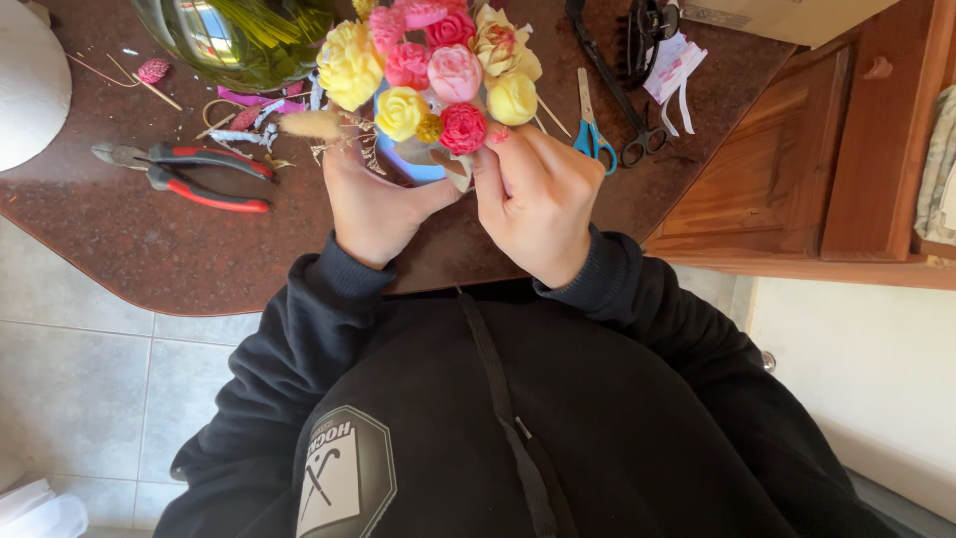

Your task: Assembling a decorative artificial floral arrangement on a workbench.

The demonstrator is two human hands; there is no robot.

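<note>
A round bouquet of artificial roses (438,70), pink, yellow, cream and red, stands over a blue base (418,167) at the middle of the brown stone counter (149,249). My left hand (373,199) cups the bouquet's lower left side from below. My right hand (538,204) pinches at the lower right of the bouquet, fingertips on a red rose (462,128) and a dry brown leaf (456,171). Both hands touch the arrangement.
Red-handled pliers (199,174) lie left of my hands. Blue-handled scissors (592,125) and black scissors (642,139) lie to the right. A green glass vase (239,40) and a white dome (25,80) stand at the back left. Wooden sticks and paper scraps litter the counter. A wooden cabinet (797,169) stands right.
</note>
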